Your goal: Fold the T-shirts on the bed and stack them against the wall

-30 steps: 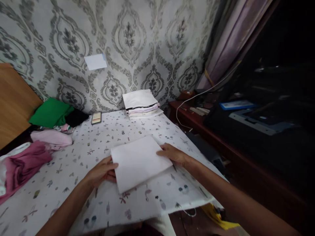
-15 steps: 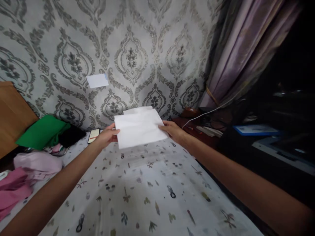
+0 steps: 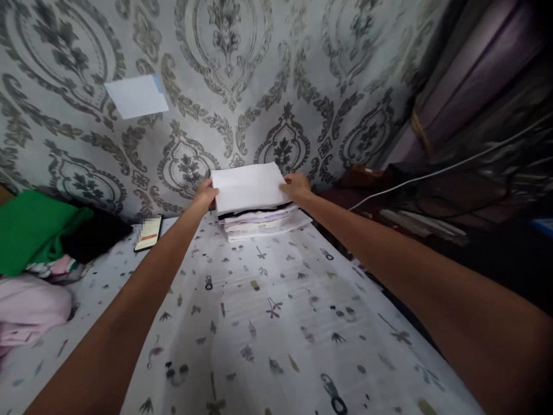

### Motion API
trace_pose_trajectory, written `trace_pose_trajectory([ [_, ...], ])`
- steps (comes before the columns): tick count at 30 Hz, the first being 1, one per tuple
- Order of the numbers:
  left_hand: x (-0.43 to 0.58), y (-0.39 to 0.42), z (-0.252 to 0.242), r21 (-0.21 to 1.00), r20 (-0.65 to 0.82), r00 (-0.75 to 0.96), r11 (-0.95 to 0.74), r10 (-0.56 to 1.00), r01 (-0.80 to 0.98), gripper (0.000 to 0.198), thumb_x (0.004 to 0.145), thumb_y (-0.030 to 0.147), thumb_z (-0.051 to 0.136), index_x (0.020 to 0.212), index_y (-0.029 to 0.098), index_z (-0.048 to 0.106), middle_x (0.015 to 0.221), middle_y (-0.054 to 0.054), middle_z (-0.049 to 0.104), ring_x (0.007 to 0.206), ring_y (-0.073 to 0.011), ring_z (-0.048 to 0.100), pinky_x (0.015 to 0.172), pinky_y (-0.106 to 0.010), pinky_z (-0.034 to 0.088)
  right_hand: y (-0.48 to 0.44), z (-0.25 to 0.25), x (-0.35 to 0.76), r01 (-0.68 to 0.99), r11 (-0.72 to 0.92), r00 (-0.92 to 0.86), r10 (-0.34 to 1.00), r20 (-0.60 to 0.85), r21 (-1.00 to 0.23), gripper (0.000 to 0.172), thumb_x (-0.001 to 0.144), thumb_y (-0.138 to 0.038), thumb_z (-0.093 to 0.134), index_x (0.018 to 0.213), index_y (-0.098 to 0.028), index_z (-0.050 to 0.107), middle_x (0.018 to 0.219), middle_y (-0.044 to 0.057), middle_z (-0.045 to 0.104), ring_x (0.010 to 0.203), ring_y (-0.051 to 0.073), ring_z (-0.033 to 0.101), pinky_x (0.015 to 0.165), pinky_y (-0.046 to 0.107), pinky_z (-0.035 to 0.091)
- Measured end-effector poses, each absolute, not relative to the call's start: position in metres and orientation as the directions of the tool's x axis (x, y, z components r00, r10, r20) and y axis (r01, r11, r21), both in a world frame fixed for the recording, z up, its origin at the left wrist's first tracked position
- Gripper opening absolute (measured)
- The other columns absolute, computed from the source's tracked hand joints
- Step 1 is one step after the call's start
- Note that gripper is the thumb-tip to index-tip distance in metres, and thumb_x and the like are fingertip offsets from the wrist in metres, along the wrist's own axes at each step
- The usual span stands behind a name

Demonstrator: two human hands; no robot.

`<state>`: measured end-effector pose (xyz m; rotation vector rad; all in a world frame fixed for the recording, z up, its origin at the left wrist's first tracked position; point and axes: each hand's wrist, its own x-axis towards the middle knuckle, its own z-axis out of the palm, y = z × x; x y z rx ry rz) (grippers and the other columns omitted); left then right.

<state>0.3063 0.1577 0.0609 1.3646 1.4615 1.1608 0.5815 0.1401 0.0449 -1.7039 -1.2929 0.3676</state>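
Note:
A folded white cloth (image 3: 248,187) lies flat on top of a stack of folded clothes (image 3: 259,223) against the wall. My left hand (image 3: 206,193) grips its left edge, thumb on top. On the opposite edge, my right hand (image 3: 297,187) pinches the same cloth, its fingers partly hidden behind the thumb. Below the cloth show a thin black layer, a pale lilac one and several whitish ones. The stack rests on a bedsheet (image 3: 259,323) printed with small plants.
Left of my forearm lies a phone (image 3: 149,235) with a lit screen. Further left are a green cloth (image 3: 41,227), a black cloth (image 3: 97,236) and a pale pink garment (image 3: 32,305). A white cable (image 3: 415,180) runs along the right. Paper (image 3: 137,97) hangs on the patterned wall.
Both hands have carried the white cloth away from me and down onto the stack, whose layers now show beneath it. My view has come closer to the wall.

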Motion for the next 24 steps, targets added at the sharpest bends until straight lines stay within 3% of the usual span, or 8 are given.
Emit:
trace_pose_trajectory([
  [4, 0.306, 0.161, 0.049, 0.937, 0.024, -0.175, 0.039, 0.984, 0.348, 0.046, 0.078, 0.009, 0.063, 0.122, 0.020, 0.058, 0.109, -0.012, 0.070, 0.100, -0.0302, 0.070, 0.077, -0.042, 0.060, 0.129, 0.041, 0.574, 0.697, -0.055, 0.402, 0.856, 0.325, -0.715, 0.034, 0.074, -0.017, 0.064, 0.108, -0.017, 0.069, 0.107, 0.011, 0.070, 0.107, 0.029, 0.060, 0.101, 0.044, 0.046],
  [6, 0.305, 0.154, 0.054, 0.866, 0.166, -0.187, -0.053, 0.968, 0.497, 0.051, 0.081, 0.014, 0.065, 0.130, 0.019, 0.054, 0.128, -0.017, 0.063, 0.122, -0.0354, 0.059, 0.094, -0.049, 0.054, 0.119, 0.046, 0.563, 0.813, -0.009, 0.329, 0.832, 0.446, -0.582, 0.041, 0.083, -0.020, 0.058, 0.123, -0.015, 0.063, 0.123, 0.016, 0.064, 0.117, 0.033, 0.056, 0.105, 0.050, 0.042],
  [9, 0.314, 0.142, 0.059, 0.548, 0.494, 0.009, -0.319, 0.869, 0.773, 0.058, 0.090, 0.030, 0.061, 0.145, 0.018, 0.043, 0.155, -0.020, 0.039, 0.148, -0.0386, 0.028, 0.117, -0.055, 0.031, 0.113, 0.051, 0.541, 0.930, 0.173, 0.073, 0.779, 0.623, -0.324, 0.044, 0.096, -0.031, 0.049, 0.137, -0.016, 0.054, 0.147, 0.018, 0.049, 0.137, 0.036, 0.040, 0.113, 0.056, 0.030],
  [10, 0.319, 0.141, 0.057, 0.442, 0.530, 0.104, -0.379, 0.842, 0.813, 0.062, 0.094, 0.037, 0.057, 0.149, 0.018, 0.037, 0.160, -0.019, 0.031, 0.152, -0.0387, 0.019, 0.119, -0.056, 0.025, 0.114, 0.050, 0.534, 0.936, 0.218, 0.003, 0.779, 0.626, -0.277, 0.046, 0.098, -0.036, 0.048, 0.140, -0.018, 0.052, 0.152, 0.016, 0.045, 0.142, 0.036, 0.034, 0.116, 0.058, 0.025],
  [12, 0.330, 0.143, 0.050, 0.367, 0.441, 0.224, -0.402, 0.869, 0.839, 0.071, 0.096, 0.052, 0.050, 0.156, 0.020, 0.028, 0.166, -0.016, 0.020, 0.154, -0.0384, 0.009, 0.121, -0.058, 0.018, 0.120, 0.044, 0.526, 0.933, 0.241, -0.059, 0.837, 0.544, -0.268, 0.052, 0.099, -0.046, 0.049, 0.145, -0.022, 0.048, 0.157, 0.013, 0.039, 0.147, 0.038, 0.026, 0.117, 0.061, 0.017],
  [16, 0.345, 0.157, 0.033, 0.360, 0.145, 0.242, -0.279, 0.959, 0.890, 0.084, 0.093, 0.070, 0.039, 0.160, 0.022, 0.022, 0.169, -0.015, 0.010, 0.155, -0.0385, 0.003, 0.120, -0.061, 0.016, 0.132, 0.026, 0.524, 0.927, 0.165, -0.041, 0.937, 0.348, -0.337, 0.059, 0.099, -0.054, 0.050, 0.149, -0.023, 0.045, 0.160, 0.014, 0.036, 0.148, 0.041, 0.024, 0.115, 0.066, 0.015],
  [20, 0.345, 0.158, 0.033, 0.443, 0.122, 0.243, -0.272, 0.962, 0.854, 0.086, 0.094, 0.068, 0.042, 0.161, 0.018, 0.021, 0.169, -0.016, 0.004, 0.155, -0.0366, -0.004, 0.121, -0.061, 0.010, 0.132, 0.023, 0.525, 0.936, 0.141, -0.029, 0.944, 0.329, -0.321, 0.061, 0.100, -0.055, 0.048, 0.152, -0.023, 0.042, 0.163, 0.017, 0.030, 0.149, 0.041, 0.022, 0.115, 0.066, 0.014],
  [24, 0.330, 0.133, 0.033, 0.580, 0.149, 0.289, -0.320, 0.946, 0.749, 0.072, 0.099, 0.057, 0.045, 0.158, 0.019, 0.030, 0.169, -0.014, 0.007, 0.156, -0.0310, -0.005, 0.122, -0.054, 0.008, 0.131, 0.029, 0.522, 0.944, 0.108, -0.016, 0.958, 0.286, -0.311, 0.062, 0.100, -0.051, 0.049, 0.154, -0.022, 0.040, 0.164, 0.021, 0.027, 0.150, 0.040, 0.021, 0.113, 0.064, 0.016],
])
